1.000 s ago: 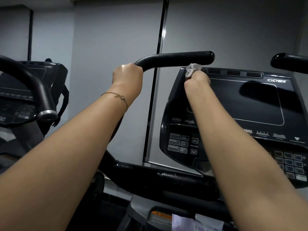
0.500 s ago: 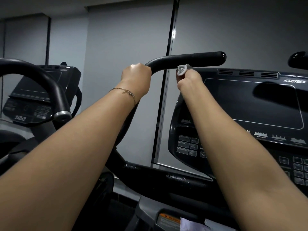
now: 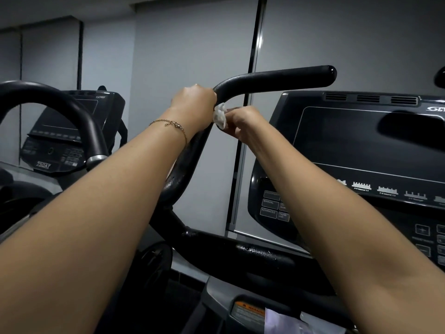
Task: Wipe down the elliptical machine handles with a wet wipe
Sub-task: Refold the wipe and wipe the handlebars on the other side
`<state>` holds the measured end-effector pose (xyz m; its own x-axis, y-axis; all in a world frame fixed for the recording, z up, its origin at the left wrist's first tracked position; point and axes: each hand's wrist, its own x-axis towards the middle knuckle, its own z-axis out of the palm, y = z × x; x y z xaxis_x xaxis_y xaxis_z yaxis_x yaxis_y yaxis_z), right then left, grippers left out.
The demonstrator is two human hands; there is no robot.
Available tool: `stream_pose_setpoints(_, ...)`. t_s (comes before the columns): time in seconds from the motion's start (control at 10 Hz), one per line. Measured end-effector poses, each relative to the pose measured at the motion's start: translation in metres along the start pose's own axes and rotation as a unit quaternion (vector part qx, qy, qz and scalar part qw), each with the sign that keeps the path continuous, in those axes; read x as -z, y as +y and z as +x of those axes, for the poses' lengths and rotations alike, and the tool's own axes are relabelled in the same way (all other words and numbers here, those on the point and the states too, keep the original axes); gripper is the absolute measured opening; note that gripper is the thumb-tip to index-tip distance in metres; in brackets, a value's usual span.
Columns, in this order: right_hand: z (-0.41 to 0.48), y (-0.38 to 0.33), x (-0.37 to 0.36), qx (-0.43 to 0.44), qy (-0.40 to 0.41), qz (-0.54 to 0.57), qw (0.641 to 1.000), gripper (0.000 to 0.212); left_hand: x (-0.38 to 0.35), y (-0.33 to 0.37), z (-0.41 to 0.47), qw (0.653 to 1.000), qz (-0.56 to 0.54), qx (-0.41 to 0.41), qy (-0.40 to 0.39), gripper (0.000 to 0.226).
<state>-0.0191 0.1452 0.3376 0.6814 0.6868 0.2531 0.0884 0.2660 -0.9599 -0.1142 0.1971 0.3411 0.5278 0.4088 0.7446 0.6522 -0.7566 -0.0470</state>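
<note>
Left hand (image 3: 192, 102) is wrapped round the black handle (image 3: 277, 79) right at its bend, fingers curled over the top. The right hand (image 3: 243, 124) sits just beside and below it, pinching a crumpled white wet wipe (image 3: 219, 116) against the bar under the bend, hard up against the left hand. To the right of that grip the whole upper run is bare. It is a matte, pebbled tube whose long axis lies almost level, pointing right to a rounded tip. Plain grey wall (image 3: 180, 56) lies behind it, with a strip of open space above the vented top edge of the console (image 3: 361, 145). Below the bend the tube drops down and left, glinting in patches. The console is glossy black with a dark screen and sits close to the right forearm. A thin gold bracelet (image 3: 173, 125) hangs on the left wrist. A neighbouring machine's curved bar (image 3: 60, 100) stands well apart on the left.
</note>
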Motion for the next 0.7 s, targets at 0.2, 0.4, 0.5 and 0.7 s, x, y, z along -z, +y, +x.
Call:
stream_pose_setpoints(0.2,-0.019,0.023,-0.022,-0.091,0.094,0.172,0.976,0.033,0.004,-0.001,-0.038,0.995,-0.007,0.058,-0.082,0.026)
stream_pose_setpoints(0.4,-0.062,0.083,-0.025,-0.049,0.015,-0.199,0.979,0.014,0.026,0.013,-0.091,0.975,0.049,0.079,-0.200,0.009)
stream_pose_setpoints(0.5,-0.084,0.083,-0.014,0.010,0.001,-0.385,0.923,0.027,0.044,0.003,-0.120,0.960,0.105,0.072,-0.251,0.015)
stream_pose_setpoints(0.7,-0.161,0.101,-0.008,0.187,0.038,-0.601,0.776,0.021,0.052,-0.020,-0.171,0.959,0.136,0.033,-0.246,0.026)
